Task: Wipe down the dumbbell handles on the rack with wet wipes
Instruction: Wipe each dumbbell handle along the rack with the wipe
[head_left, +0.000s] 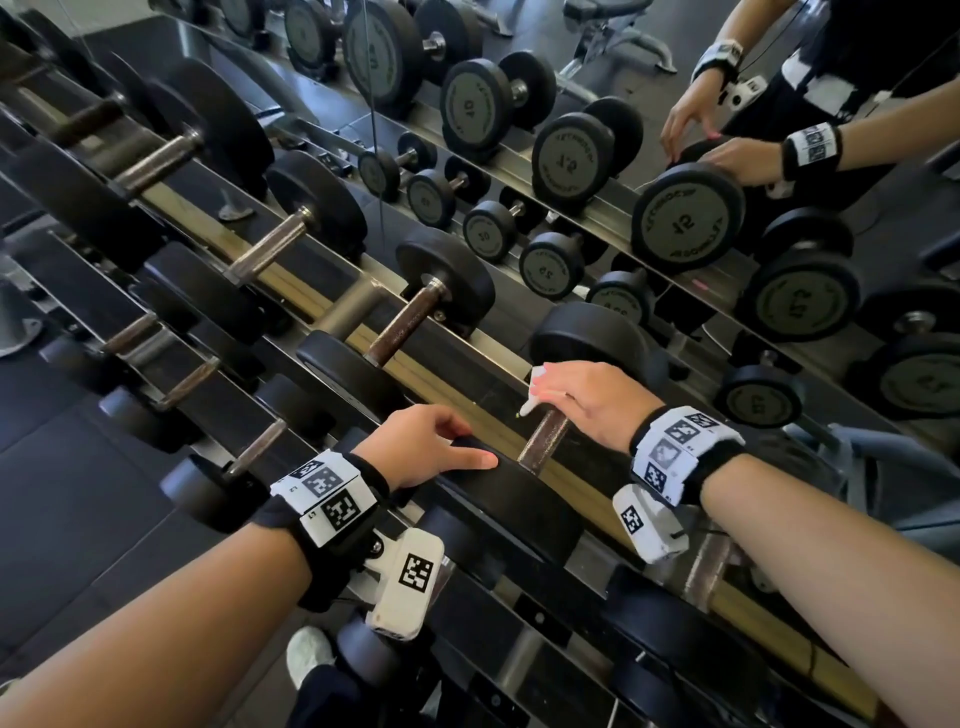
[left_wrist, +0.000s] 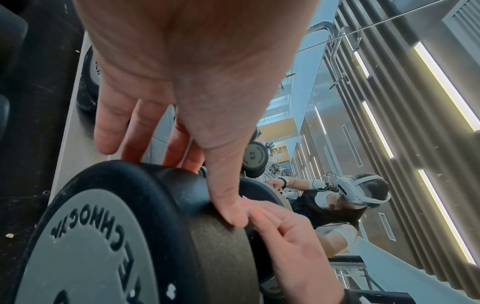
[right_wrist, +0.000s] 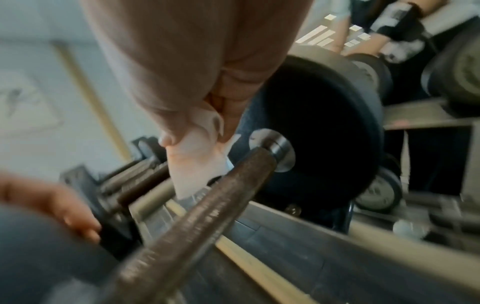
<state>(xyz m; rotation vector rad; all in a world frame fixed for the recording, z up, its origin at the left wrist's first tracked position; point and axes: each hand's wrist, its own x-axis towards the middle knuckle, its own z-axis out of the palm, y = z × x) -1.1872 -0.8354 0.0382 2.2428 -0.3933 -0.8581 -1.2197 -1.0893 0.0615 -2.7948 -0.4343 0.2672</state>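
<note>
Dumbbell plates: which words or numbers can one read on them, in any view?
"CHNOGY", rest cut off: near dumbbell plate.
"7.5": far dumbbell plate.
"10", reversed: mirrored plate.
Other mirrored plates and the wrist markers: too blurred or small to read.

**Dumbbells lined up on a tiered rack**

The rack (head_left: 470, 345) runs slantwise across the room, a metal frame with grey rails and a yellowish strip along its upper tier. On that tier black-headed dumbbells lie side by side, their brown knurled handles bridging the rails: one (head_left: 410, 317) near the middle, another (head_left: 283, 244) further left, and the nearest dumbbell (head_left: 519, 493) in front. A lower tier (head_left: 171, 374) holds smaller dumbbells with thinner bars. Behind the rack a mirror (head_left: 597, 130) repeats the rows. Dark matting covers the floor (head_left: 78, 467) beneath.
</note>
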